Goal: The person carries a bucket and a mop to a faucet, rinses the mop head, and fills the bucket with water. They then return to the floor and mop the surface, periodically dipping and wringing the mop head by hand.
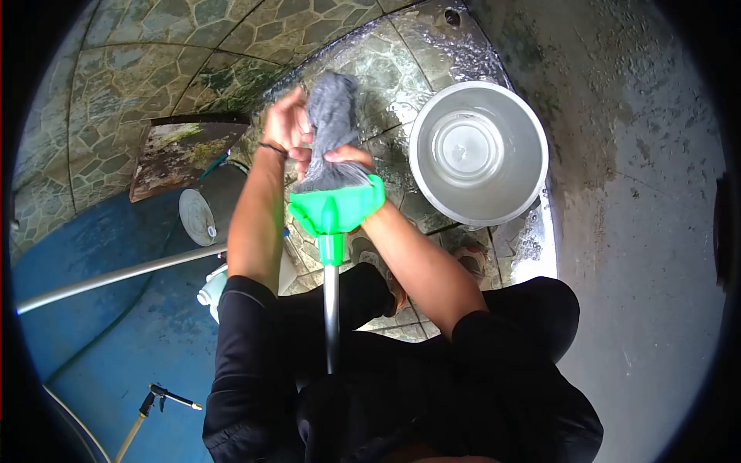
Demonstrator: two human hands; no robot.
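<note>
1. Mop head sits between the hands, pointing pretty much straight away from the body, in line with the pole.
2. Right hand is wrapped round it, closer to the green clamp.
3. Left hand is loosely open right alongside.

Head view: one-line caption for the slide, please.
Right hand grips grey mop strands near the green clamp, left hand open alongside; a round basin stands nearby.
</note>
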